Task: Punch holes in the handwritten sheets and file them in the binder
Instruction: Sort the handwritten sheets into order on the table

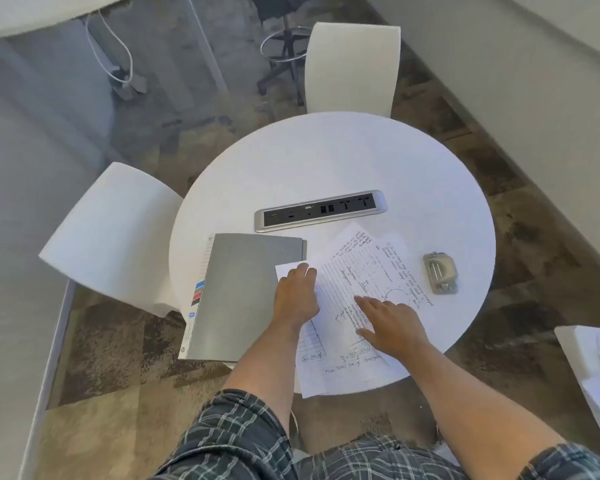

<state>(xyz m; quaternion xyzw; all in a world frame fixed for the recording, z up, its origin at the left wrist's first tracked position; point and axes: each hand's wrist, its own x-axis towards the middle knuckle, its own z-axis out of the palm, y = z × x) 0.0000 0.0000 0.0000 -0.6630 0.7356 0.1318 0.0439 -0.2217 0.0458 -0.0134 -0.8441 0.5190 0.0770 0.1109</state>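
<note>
Both my hands are flat on the sheets [357,282], fingers spread, not gripping anything: left hand [297,296] on the edge next to the binder [243,292], right hand [392,323] pressing the middle of the pile. The sheets are fanned out loose, partly hanging off the table [326,154] edge toward me. Binder's shut, just left of the sheets, touching them. Punch [440,272] sits untouched to their right, a bit apart. So basically nothing's punched or filed yet, I'm just squaring the stack I think.
</note>
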